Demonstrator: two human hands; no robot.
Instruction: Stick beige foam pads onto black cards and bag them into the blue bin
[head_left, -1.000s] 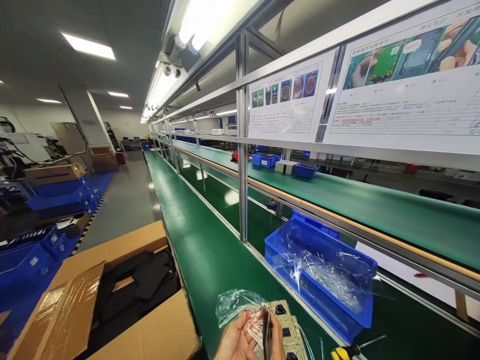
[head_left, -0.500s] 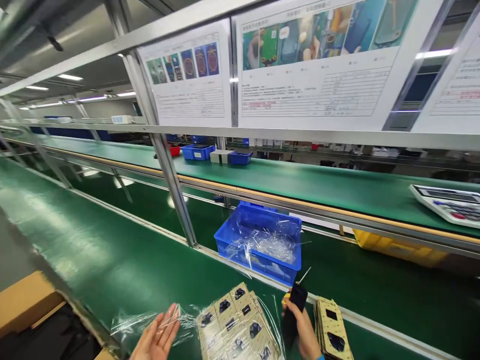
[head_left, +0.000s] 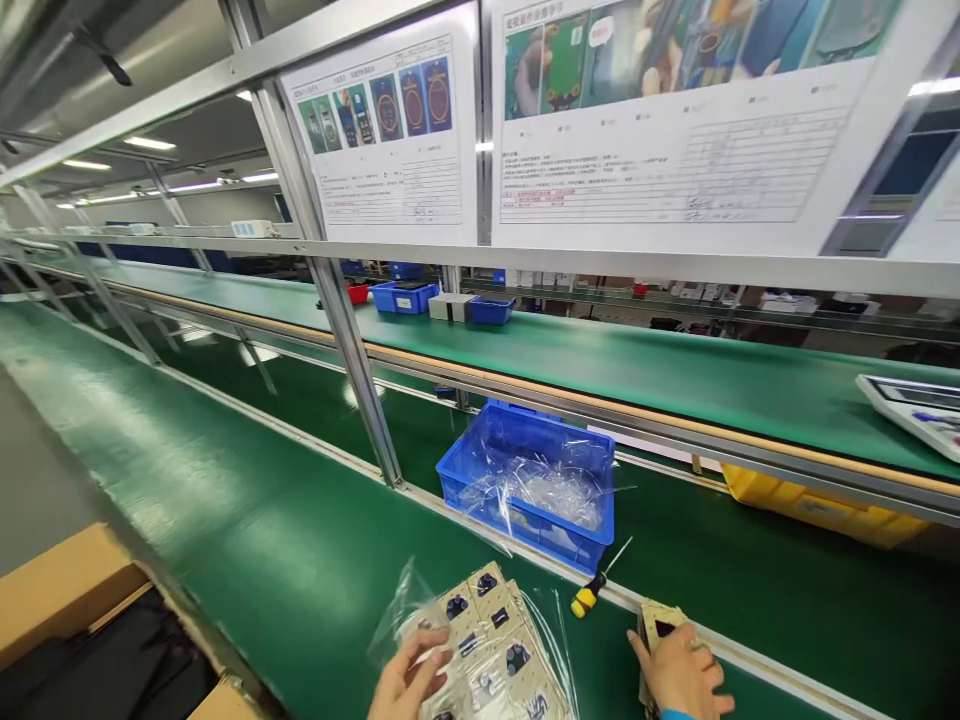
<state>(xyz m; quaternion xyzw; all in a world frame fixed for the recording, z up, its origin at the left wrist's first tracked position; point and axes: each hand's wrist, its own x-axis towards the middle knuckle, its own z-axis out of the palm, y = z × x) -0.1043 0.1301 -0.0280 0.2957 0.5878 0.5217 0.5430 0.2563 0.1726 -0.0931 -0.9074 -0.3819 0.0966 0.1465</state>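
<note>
My left hand (head_left: 411,675) is at the left edge of a stack of beige panels (head_left: 487,640) with dark parts, its fingers curled loosely over the clear film there. Whether the fingertips hold film is hard to tell. My right hand (head_left: 679,670) lies spread over a smaller beige stack (head_left: 660,612) at the lower right, fingers apart. Between the two stacks and farther back, a yellow and black screwdriver (head_left: 589,597) rests on the green bench. Clear plastic film (head_left: 409,610) stands up beside the larger stack.
Behind the stacks is a blue bin (head_left: 525,535) of clear plastic scraps. A metal post (head_left: 352,370) rises left of it. Cardboard boxes (head_left: 67,590) stand at lower left, and a yellow bin (head_left: 825,510) sits under the shelf at right.
My left hand has moved right, from the film to the larger stack. My right hand no longer holds the black object and screwdriver; it has moved right onto the smaller stack.
</note>
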